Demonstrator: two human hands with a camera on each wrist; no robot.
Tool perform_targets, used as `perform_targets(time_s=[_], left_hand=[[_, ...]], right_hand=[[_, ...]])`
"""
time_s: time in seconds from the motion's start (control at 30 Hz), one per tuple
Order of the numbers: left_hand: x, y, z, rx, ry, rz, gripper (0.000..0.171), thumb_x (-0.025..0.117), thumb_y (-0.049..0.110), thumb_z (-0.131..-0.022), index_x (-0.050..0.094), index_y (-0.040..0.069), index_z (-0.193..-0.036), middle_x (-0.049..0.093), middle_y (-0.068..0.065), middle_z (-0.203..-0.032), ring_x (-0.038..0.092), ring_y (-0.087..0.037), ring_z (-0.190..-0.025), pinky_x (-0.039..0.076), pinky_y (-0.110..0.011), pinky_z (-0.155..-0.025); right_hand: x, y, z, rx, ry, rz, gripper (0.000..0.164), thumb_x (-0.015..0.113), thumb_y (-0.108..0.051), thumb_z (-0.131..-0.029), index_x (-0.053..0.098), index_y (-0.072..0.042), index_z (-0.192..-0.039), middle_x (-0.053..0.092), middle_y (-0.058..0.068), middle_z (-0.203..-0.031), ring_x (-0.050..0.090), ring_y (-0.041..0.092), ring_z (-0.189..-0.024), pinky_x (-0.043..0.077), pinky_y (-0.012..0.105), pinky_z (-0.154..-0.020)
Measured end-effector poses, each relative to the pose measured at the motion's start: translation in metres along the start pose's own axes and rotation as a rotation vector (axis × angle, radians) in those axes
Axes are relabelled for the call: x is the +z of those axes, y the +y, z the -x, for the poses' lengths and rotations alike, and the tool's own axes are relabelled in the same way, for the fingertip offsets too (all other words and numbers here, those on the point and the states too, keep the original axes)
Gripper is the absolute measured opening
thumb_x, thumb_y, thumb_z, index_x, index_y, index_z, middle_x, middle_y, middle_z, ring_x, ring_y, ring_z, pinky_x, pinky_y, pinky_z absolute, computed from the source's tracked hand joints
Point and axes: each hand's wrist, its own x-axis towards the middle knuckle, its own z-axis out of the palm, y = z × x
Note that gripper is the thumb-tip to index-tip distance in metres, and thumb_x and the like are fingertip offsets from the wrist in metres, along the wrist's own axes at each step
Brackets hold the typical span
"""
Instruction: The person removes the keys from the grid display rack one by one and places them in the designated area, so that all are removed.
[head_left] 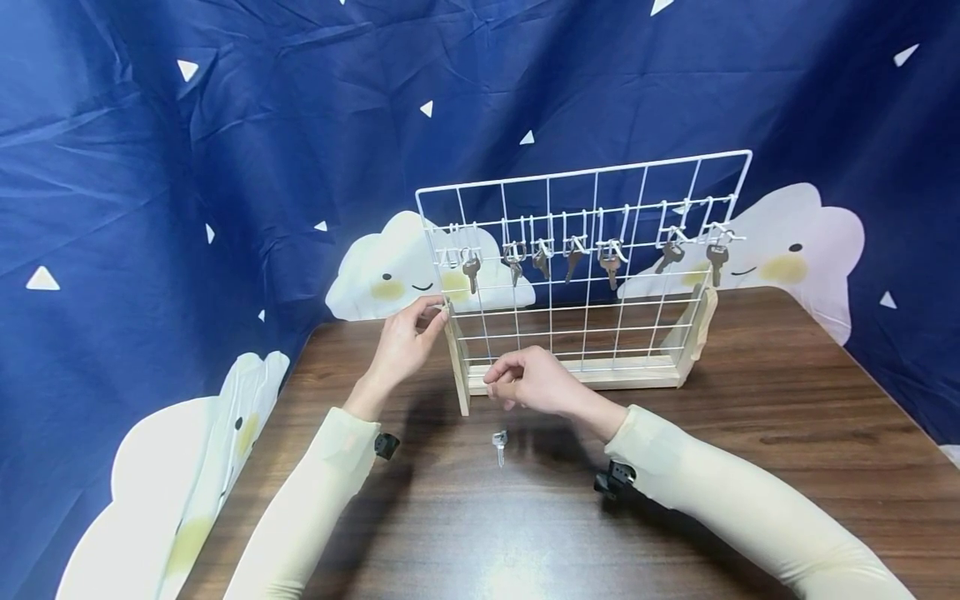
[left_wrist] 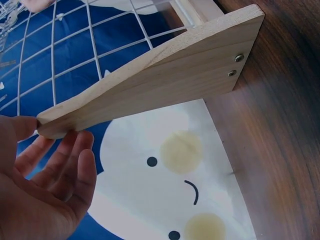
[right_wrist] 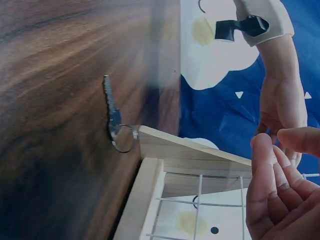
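A white wire grid rack stands on a wooden base with two wooden side panels. My left hand pinches the upper end of the left side panel, thumb on one side and fingertips on the other. In front of the grid's lower left part hovers my right hand, fingers loosely bent, with nothing seen between them. Below it, a silver key lies on the table; its ring shows in the right wrist view. Several keys, such as one hanging key, dangle from hooks along the grid.
The brown wooden table extends around the rack. A blue cloth with white triangles and clouds hangs behind and to the left. The right side panel stands at the rack's far end.
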Motion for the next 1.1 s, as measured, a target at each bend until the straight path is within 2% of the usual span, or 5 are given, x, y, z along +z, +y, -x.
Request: perform_targets(time_s=[0.27,0.43,0.57,0.8,1.1], left_hand=[[0.0,0.0,0.0,-0.017,-0.008,-0.005,0.032,0.059,0.033,-0.1,0.065,0.016,-0.127,0.075,-0.008,-0.104,0.073,-0.024,-0.093,0.058,-0.039,-0.088],[0.0,0.0,-0.001,-0.021,-0.011,-0.004,0.032,0.059,0.033,-0.1,0.065,0.016,-0.127,0.075,-0.008,-0.104,0.072,-0.024,-0.092,0.058,-0.039,-0.088],[0.0,0.0,-0.001,-0.018,-0.01,-0.008,0.032,0.06,0.032,-0.1,0.065,0.017,-0.127,0.075,-0.007,-0.102,0.072,-0.024,-0.091,0.058,-0.039,-0.087],[0.001,-0.001,-0.001,-0.007,-0.005,-0.013,0.031,0.06,0.032,-0.1,0.065,0.016,-0.127,0.075,-0.008,-0.101,0.073,-0.023,-0.089,0.059,-0.039,-0.086],[0.0,0.0,-0.001,-0.017,-0.012,-0.013,0.032,0.06,0.033,-0.1,0.065,0.017,-0.128,0.075,-0.007,-0.102,0.073,-0.023,-0.09,0.059,-0.039,-0.085]], right_hand=[[-0.007,-0.011,-0.003,-0.009,0.049,-0.026,0.011,0.074,-0.015,-0.087,0.075,-0.011,-0.096,0.074,0.001,-0.078,0.071,0.015,-0.061,0.056,0.027,-0.056],[-0.011,-0.016,-0.006,-0.028,0.071,-0.103,0.011,0.074,-0.013,-0.087,0.075,-0.007,-0.097,0.075,0.006,-0.081,0.073,0.025,-0.064,0.061,0.035,-0.062],[-0.012,-0.02,-0.009,-0.044,0.084,-0.113,0.013,0.074,-0.014,-0.088,0.075,-0.008,-0.099,0.075,0.006,-0.082,0.073,0.027,-0.067,0.059,0.036,-0.061],[-0.019,-0.031,-0.01,-0.05,0.102,-0.109,0.016,0.073,-0.017,-0.089,0.074,-0.009,-0.103,0.076,0.01,-0.087,0.074,0.026,-0.069,0.057,0.033,-0.06],[-0.028,-0.045,-0.014,-0.063,0.161,-0.119,0.015,0.073,-0.019,-0.09,0.075,-0.01,-0.102,0.076,0.006,-0.084,0.072,0.018,-0.067,0.058,0.031,-0.058]])
